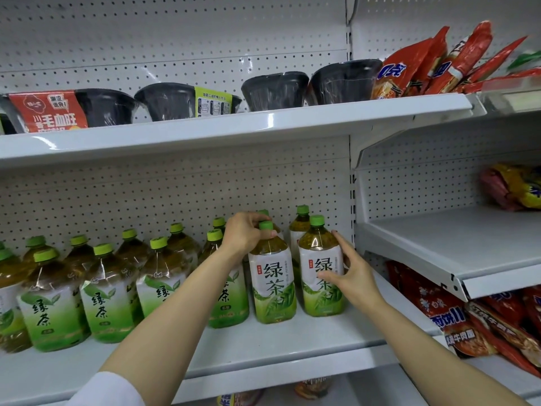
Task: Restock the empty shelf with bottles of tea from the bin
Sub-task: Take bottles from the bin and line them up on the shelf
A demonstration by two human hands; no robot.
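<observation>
Several green tea bottles with green caps stand in two rows on the white middle shelf (292, 335). My left hand (244, 231) is closed around the neck of a front-row tea bottle (273, 284), which stands upright on the shelf. My right hand (349, 273) lies with spread fingers on the label side of the rightmost front tea bottle (320, 268); thumb on the front, fingers behind it. Two more bottles stand behind these. The bin is not in view.
The upper shelf (263, 124) carries black instant-meal bowls (275, 90) and red snack bags (433, 63). To the right, a white shelf (456, 244) holds a yellow-red bag (515, 186) at its far end. Red noodle packs (474, 320) lie below it.
</observation>
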